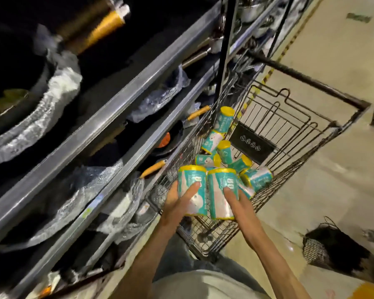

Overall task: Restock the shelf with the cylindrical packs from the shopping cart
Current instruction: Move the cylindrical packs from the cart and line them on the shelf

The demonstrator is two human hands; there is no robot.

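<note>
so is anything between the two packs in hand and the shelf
Partly. The left hand and right hand each hold a pack over the cart. The shelf tiers alongside look crowded with bubble-wrapped pans; free space is unclear.

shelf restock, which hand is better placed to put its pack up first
Left, probably. The left hand holds its pack on the side nearer the shelf; the right hand is farther.

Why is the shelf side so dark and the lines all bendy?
In the head view, the grey metal shelf sits in deep shadow while the pale floor is brightly lit. The wide-angle lens curves straight edges. The teal cylindrical packs with yellow lids in the black wire shopping cart look slightly blurred.
</note>
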